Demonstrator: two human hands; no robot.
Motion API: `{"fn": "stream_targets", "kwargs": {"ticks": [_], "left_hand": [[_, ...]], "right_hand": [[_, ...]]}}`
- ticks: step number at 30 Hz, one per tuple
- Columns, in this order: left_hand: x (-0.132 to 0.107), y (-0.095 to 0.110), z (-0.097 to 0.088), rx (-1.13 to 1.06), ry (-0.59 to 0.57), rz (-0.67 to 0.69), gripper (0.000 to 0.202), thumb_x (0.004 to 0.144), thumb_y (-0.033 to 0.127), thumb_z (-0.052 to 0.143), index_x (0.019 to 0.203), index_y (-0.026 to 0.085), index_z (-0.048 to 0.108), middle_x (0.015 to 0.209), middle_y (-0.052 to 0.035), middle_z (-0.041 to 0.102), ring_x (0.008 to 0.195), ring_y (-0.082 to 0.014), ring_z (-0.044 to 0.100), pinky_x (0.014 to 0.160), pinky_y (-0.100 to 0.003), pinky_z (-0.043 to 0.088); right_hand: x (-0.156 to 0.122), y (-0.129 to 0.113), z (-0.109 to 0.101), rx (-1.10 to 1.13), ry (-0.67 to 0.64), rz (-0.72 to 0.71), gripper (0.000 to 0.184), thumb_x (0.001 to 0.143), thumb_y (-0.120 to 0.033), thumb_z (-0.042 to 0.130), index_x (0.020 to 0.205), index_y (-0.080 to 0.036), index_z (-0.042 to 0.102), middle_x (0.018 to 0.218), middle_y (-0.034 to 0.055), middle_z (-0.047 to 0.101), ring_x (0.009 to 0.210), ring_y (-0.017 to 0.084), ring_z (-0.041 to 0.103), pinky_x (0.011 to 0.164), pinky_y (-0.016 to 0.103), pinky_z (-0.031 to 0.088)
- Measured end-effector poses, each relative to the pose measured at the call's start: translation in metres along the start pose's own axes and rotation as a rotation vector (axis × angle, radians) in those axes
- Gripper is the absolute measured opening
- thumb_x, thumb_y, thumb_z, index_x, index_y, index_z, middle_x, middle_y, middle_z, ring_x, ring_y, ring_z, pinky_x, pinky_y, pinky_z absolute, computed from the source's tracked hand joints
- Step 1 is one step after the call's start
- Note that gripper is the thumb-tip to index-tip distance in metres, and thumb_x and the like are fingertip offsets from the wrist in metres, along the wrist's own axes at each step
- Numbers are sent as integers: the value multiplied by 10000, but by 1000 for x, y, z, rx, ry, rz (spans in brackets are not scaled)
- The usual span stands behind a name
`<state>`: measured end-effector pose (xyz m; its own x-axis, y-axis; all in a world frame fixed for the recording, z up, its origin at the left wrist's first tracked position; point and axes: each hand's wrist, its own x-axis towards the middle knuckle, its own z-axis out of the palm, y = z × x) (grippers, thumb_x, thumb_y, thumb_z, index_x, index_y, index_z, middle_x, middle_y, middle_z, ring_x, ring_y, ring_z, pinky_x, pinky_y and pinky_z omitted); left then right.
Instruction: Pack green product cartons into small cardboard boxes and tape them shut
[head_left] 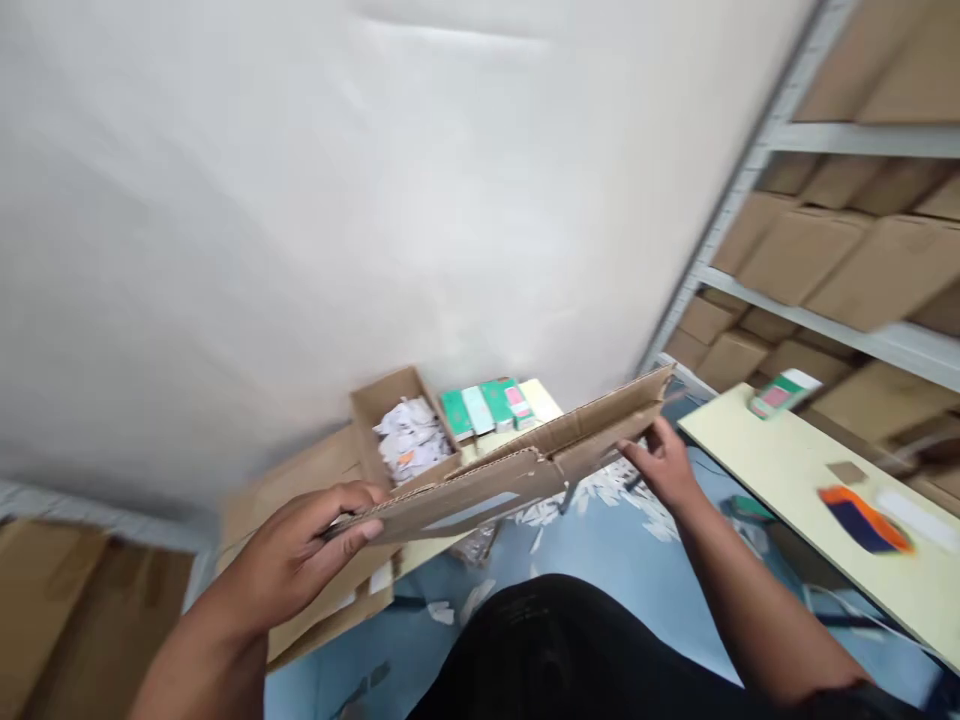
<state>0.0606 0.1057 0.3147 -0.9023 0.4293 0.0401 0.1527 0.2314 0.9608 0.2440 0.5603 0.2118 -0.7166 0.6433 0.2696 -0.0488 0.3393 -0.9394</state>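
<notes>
Left grip clamped on the near end of a flattened cardboard box, thumb on top and fingers curled beneath. Right grip closed on the far end of the same piece, fingers wrapped round its lower edge. Held in the air between both hands, tilted up toward the right, above a dark-clothed lap and a blue floor strewn with white paper scraps. Behind the held piece, an open carton filled with white slips, just beside a row of small green and pink packets on a pale worktop. To the right, a long pale board bearing a green-and-pink packet, a small brown square, an orange and navy object and a blurred white strip. Beyond that, grey metal shelving stacked with brown cartons. More flat cardboard at lower left, against a white wall. Blurred throughout by motion.
</notes>
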Motion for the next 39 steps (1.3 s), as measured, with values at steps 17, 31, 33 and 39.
{"fn": "stream_targets", "kwargs": {"ticks": [17,31,33,39], "left_hand": [[106,-34,421,-269,-361,-79,635,634,449,889,1190,249,658,1177,-84,731,1164,-317,660,1034,-478,522],[228,-31,593,-370,-629,0,585,701,421,863,1200,253,607,1211,-53,706,1231,-263,624,1120,-420,454],[249,-29,612,-409,-695,1,588,706,406,859,1210,256,596,1207,-51,706,1222,-255,629,1114,-408,456],[291,-17,663,-430,-773,35,584,745,429,827,1240,258,571,1260,-64,679,1271,-263,601,1128,-412,441]], "right_hand": [[-95,144,-264,290,582,398,432,720,-452,776,1060,-208,668,1048,80,761,971,290,678,848,390,536],[-61,182,-300,28,685,498,507,729,-334,622,1227,-244,626,1230,52,700,1202,312,589,1040,433,481],[-40,185,-300,3,738,516,482,734,-329,562,1201,-242,641,1245,55,697,1231,319,566,1062,441,461],[9,197,-297,102,936,670,471,861,-501,452,1243,-284,621,1351,64,645,1263,319,549,973,489,514]]}}
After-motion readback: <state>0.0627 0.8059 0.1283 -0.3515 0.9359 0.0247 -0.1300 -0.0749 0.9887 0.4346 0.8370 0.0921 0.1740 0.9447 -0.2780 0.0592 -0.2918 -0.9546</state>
